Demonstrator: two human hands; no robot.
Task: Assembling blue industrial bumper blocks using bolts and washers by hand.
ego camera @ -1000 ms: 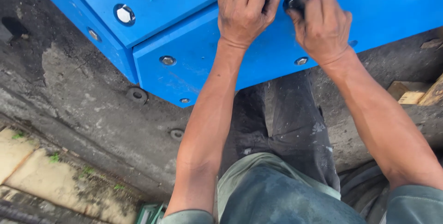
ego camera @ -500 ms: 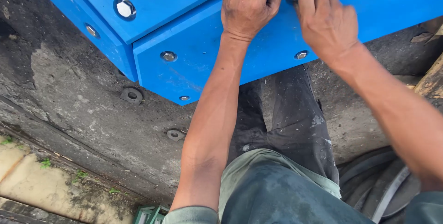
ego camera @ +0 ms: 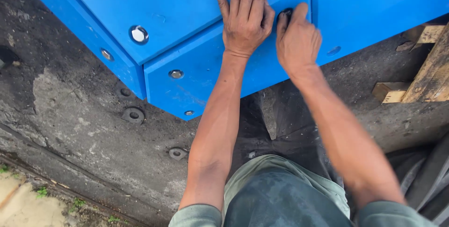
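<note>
Blue-painted metal panels (ego camera: 196, 2), bolted at the corners, are filling the view as a person is leaning over them above a dark, grimy concrete floor (ego camera: 70, 115). The left hand (ego camera: 245, 19) is pressing flat and open on the upper panel, as it was a second ago. The right hand (ego camera: 297, 40) has uncurled from over the dark round fastener (ego camera: 286, 14); now only its fingertips are touching it, gripping nothing. The fastener's axis is pointing into the panel face. Loose steel washers (ego camera: 133, 115) are lying nearby.
</note>
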